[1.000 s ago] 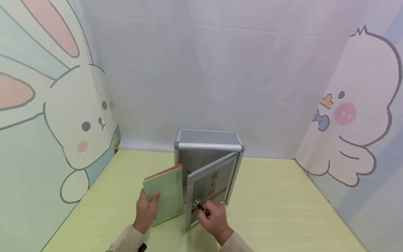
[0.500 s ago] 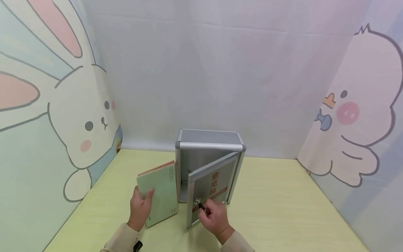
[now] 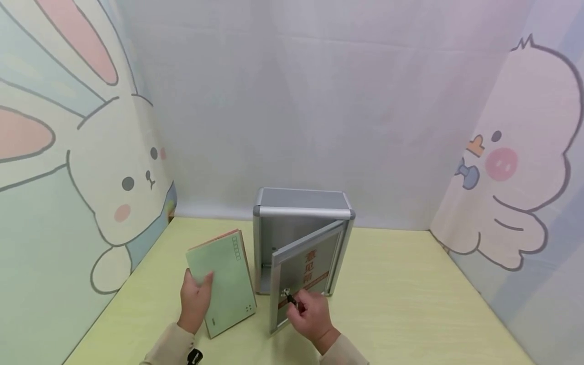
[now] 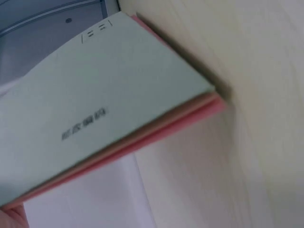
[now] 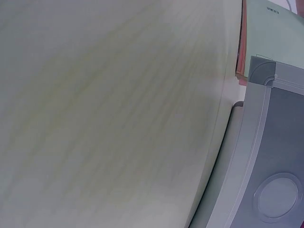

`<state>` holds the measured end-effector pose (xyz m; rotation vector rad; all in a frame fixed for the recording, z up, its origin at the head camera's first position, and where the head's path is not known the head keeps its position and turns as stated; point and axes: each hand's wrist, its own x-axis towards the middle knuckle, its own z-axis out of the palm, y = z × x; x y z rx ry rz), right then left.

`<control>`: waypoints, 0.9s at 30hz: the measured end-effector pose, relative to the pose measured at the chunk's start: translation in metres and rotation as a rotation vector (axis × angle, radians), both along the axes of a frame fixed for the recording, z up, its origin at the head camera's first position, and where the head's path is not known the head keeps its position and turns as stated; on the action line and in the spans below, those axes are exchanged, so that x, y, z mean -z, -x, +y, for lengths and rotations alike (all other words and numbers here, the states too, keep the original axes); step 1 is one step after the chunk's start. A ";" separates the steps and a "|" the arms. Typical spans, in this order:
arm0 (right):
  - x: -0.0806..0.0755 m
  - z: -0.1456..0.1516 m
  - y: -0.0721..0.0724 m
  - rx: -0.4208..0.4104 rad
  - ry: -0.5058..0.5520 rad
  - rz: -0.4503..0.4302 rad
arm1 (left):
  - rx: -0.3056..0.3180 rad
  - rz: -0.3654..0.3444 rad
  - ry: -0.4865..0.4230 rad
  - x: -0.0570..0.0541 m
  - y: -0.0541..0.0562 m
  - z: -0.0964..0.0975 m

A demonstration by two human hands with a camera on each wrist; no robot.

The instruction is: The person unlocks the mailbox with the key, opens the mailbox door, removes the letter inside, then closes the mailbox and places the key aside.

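Held in the left hand [image 3: 195,301], partly closed: a thin stack of rectangular paper envelopes [image 3: 223,289]. Pinched at the left long edge, thumb across the front, other fingers out of sight behind. Probably gripped there to keep the layers together as one block, with the opposite edge left free. Located just left and in front of the upright grey box with rounded silver metal edges [image 3: 303,200], outside it, leaning. Contact between lower corner and pale yellow wood-grain table [image 3: 392,284]: cannot tell.

In the right hand [image 3: 312,313], fingers curled closed: a small black key-like piece [image 3: 292,300], at the silver lock [image 3: 285,291] of a hinged grey door panel with red lettering [image 3: 294,268]. Apparently used as a handle, to keep the door swung outward and the front of the box accessible. Likely stood upright, front toward the person, for easy reach inside.

Looks of the stack: pale green in front, brown and pink-red behind, matte, straight edges, crisp corners. Column of small printed squares at upper right, dot-like marks at lower right, short dark print at lower left. Slightly fanned at the edges, pink-red poking out. Contents: cannot tell.
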<state>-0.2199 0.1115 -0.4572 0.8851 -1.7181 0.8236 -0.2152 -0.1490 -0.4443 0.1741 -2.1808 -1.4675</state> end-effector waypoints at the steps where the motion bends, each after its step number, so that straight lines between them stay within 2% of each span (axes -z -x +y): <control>1: -0.001 0.000 0.000 0.001 0.000 -0.001 | 0.005 -0.002 -0.003 -0.001 0.001 -0.001; 5: -0.001 0.001 0.000 0.001 -0.001 -0.007 | -0.015 -0.038 -0.017 0.001 0.006 -0.006; 9: -0.001 0.002 -0.001 0.004 0.000 -0.033 | -0.010 -0.113 -0.092 0.009 0.011 -0.011; 12: 0.000 0.001 -0.001 0.004 -0.001 -0.041 | 0.027 -0.174 -0.159 0.015 0.014 -0.015; 16: 0.001 0.001 0.000 0.007 -0.005 -0.016 | 0.070 -0.259 -0.188 0.018 0.018 -0.018; 22: 0.002 0.002 0.001 0.013 -0.002 0.002 | 0.070 -0.356 -0.154 0.029 0.026 -0.023; 27: 0.001 0.002 0.001 0.014 -0.012 0.008 | 0.046 -0.405 -0.098 0.037 0.030 -0.026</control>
